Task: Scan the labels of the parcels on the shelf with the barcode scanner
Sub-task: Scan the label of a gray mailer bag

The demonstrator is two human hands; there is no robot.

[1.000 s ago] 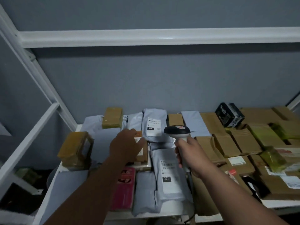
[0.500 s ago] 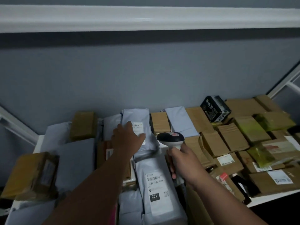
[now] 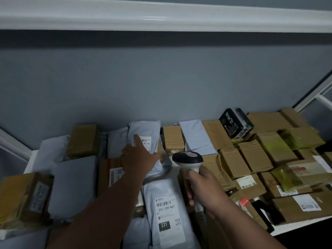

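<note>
My left hand point(image 3: 138, 159) lies flat, fingers straight, on the grey mailer's label point(image 3: 144, 143) at frame centre on the shelf point(image 3: 29, 162), right hand point(image 3: 203, 187) has a clamped grip on the barcode scanner point(image 3: 187, 158) just right of it; next: aim scanner at that barcode.

**Left hand reaches the back parcel's label**

The left hand point(image 3: 139, 159) has moved from a brown box near the shelf's front to a grey bag point(image 3: 144, 133) at the back, fingers now stretched across its label point(image 3: 146, 142). The scanner point(image 3: 187, 157) has dropped slightly beside it.
</note>
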